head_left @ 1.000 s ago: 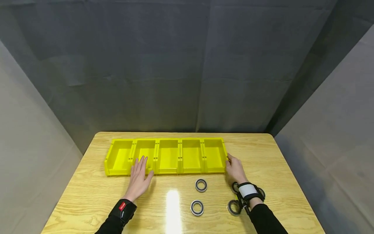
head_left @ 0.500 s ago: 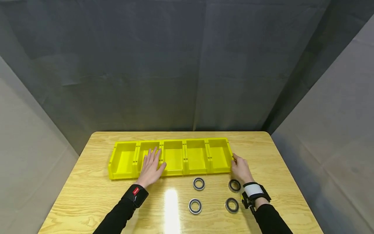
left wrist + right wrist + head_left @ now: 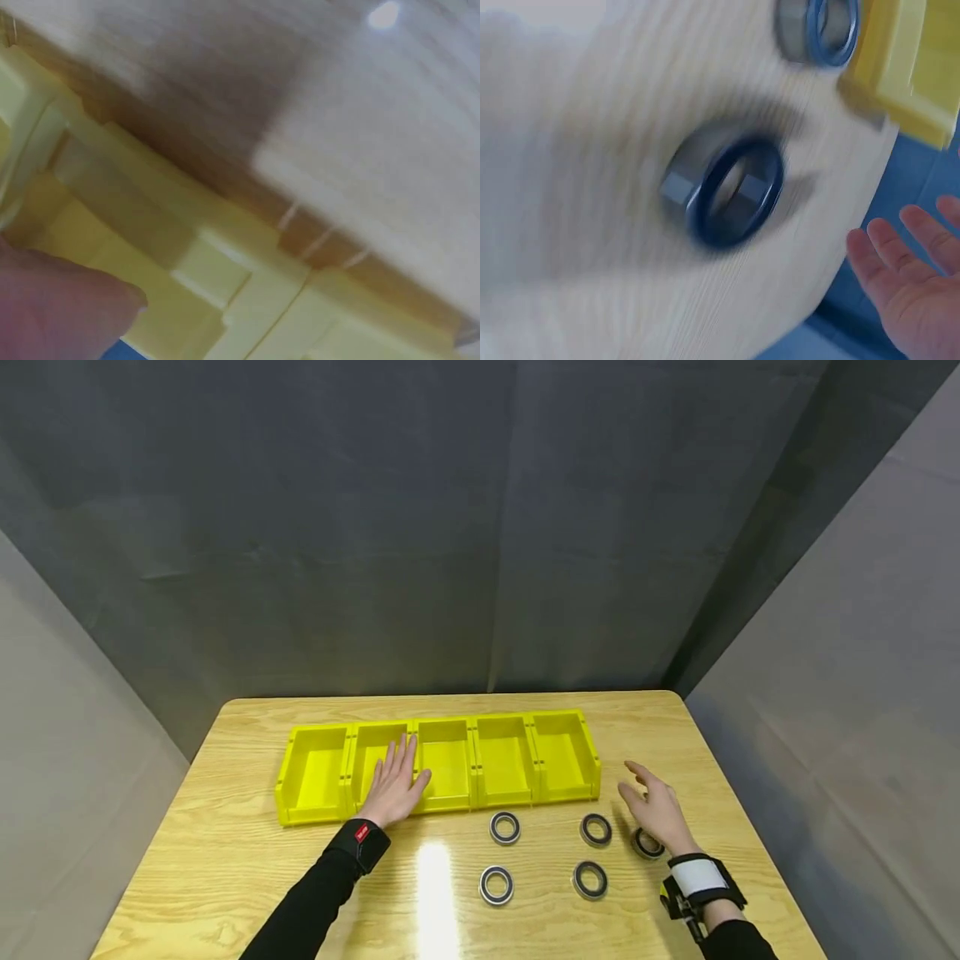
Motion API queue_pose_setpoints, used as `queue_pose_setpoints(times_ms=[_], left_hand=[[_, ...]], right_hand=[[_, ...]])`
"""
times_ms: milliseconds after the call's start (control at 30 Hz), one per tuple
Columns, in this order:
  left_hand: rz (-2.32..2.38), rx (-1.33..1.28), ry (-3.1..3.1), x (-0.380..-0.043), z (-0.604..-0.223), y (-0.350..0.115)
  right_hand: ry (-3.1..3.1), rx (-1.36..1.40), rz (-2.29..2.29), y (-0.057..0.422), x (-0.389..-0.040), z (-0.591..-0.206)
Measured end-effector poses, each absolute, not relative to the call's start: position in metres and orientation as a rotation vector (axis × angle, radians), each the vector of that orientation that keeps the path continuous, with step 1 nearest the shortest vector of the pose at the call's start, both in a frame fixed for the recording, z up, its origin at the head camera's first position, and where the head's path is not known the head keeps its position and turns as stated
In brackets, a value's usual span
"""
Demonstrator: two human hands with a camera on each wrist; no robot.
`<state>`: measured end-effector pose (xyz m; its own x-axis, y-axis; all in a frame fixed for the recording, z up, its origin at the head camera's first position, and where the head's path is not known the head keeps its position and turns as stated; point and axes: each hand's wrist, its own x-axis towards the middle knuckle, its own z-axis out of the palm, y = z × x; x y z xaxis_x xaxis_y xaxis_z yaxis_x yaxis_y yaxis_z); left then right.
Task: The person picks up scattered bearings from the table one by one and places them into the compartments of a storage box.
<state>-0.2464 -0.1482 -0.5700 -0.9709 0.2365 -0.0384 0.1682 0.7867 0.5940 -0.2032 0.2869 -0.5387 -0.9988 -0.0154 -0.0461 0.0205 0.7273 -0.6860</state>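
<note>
From my station, the head view shows a row of yellow bins (image 3: 447, 778), five joined side by side, lying across the middle of the wooden table (image 3: 247, 885), left of the frame's centre for the most part. My left hand (image 3: 392, 791) lies over the second and third bins from the left, fingers straight and a little spread, grasping nothing; it hides the divider between them and part of their floors. I cannot tell whether the palm presses on the bins. The left wrist view has its thumb (image 3: 64, 304) above a bin, low in the left corner.

My right hand (image 3: 658, 812) is released, apart from the bins' right end, its fingers relaxed.

Metal rings with dark faces lie flat below the bins. The upper centre ring (image 3: 505, 841) sits near the front edge, the lower centre ring (image 3: 497, 902) beneath it. To their right come the upper right ring (image 3: 596, 843) and the lower right ring (image 3: 590, 896). The outermost ring (image 3: 642, 852) is partly covered by the right hand. The right wrist view, blurred, has two rings.

A black sleeve (image 3: 296, 910) crosses the bottom of the frame. Dark cloth (image 3: 360, 543) fills the top behind the table, with a pale left panel (image 3: 67, 693) and a pale right panel (image 3: 840, 677) slanting in.
</note>
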Motion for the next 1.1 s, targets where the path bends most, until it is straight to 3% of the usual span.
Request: queue_pose_setpoints(times_ms=[367, 1100], left_hand=[[0.568, 0.315, 2.940, -0.249, -0.558, -0.143], [0.492, 0.331, 2.926, -0.251, -0.555, -0.137]], right_hand=[[2.856, -0.202, -0.761, 0.323, -0.166, -0.544], [2.930, -0.213, -0.557, 0.312, -0.164, -0.570]])
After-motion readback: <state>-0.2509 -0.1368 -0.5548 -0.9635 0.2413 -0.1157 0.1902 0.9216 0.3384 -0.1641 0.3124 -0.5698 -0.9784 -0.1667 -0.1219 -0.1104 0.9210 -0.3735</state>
